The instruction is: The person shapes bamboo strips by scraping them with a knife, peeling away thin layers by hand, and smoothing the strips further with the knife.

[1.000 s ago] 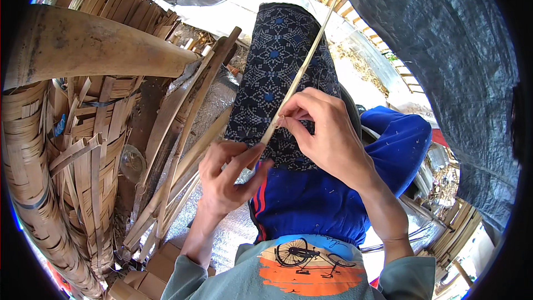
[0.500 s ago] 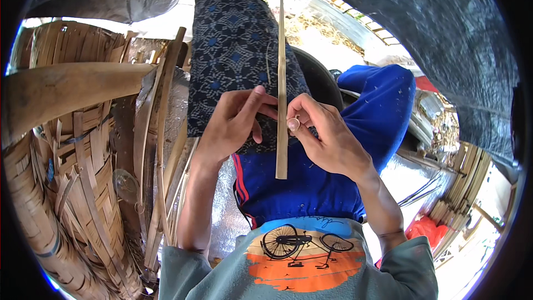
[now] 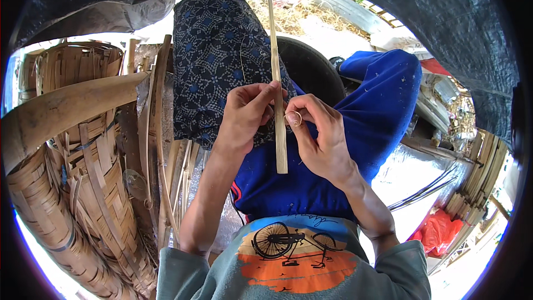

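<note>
A long, narrow bamboo strip (image 3: 282, 153) runs up and away from above my lap, its squared near end over the blue trousers. My left hand (image 3: 245, 114) is closed on it, thumb on top and fingers partly hidden behind. On the strip's right side, my right hand (image 3: 325, 136) is pinched, its fingertips close against the strip's edge. A thin pale curl (image 3: 300, 118), like a shaving, loops at the thumb and forefinger. Whether those fingers also press on the strip I cannot tell. Dark blue patterned cloth (image 3: 214, 55) covers my left leg beneath the strip.
Woven bamboo baskets (image 3: 105, 172) and a thick bamboo pole (image 3: 72, 100) crowd the left side. A dark round tub (image 3: 311, 69) sits beyond my hands. At right lie a red plastic bag (image 3: 437, 232) and stacked bamboo pieces (image 3: 474, 180). Dark sheeting (image 3: 444, 39) hangs above.
My left hand has closed from spread fingers onto the strip, its thumb now on top. The strip's far end has swung slightly left. My right hand stays pinched beside it.
</note>
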`<state>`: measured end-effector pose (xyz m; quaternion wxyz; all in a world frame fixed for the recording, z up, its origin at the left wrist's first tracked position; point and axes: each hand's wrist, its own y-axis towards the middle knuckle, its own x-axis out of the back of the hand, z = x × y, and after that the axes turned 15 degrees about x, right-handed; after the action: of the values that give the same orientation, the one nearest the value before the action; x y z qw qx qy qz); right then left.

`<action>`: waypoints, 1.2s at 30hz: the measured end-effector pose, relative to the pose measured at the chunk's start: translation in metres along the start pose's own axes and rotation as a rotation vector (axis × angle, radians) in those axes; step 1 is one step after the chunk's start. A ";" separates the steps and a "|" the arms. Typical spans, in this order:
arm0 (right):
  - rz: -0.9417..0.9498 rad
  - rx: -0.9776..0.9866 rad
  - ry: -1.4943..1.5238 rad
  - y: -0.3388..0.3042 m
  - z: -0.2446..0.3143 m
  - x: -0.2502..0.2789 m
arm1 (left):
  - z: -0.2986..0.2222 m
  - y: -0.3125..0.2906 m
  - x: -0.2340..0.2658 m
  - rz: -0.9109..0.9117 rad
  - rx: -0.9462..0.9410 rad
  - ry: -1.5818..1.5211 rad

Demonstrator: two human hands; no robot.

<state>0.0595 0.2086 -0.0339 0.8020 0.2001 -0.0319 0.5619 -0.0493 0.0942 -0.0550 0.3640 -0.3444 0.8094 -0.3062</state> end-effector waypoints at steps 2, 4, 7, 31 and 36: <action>-0.002 -0.012 0.016 -0.002 0.001 0.000 | -0.001 0.000 0.001 -0.017 0.017 0.010; 0.002 -0.017 0.026 -0.002 0.000 0.001 | -0.002 0.003 0.000 -0.030 0.026 0.015; 0.007 0.016 -0.051 -0.005 0.001 0.001 | -0.002 0.004 -0.001 -0.030 0.041 0.013; -0.270 -0.450 -0.686 -0.109 -0.065 0.289 | -0.010 0.010 0.008 -0.021 0.057 -0.036; -0.070 -0.687 -1.145 -0.067 -0.046 0.278 | -0.007 0.006 0.007 -0.045 0.075 -0.007</action>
<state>0.2147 0.4522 -0.0187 0.6943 0.2009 -0.6233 0.2985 -0.0601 0.0938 -0.0582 0.3726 -0.3497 0.7880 -0.3434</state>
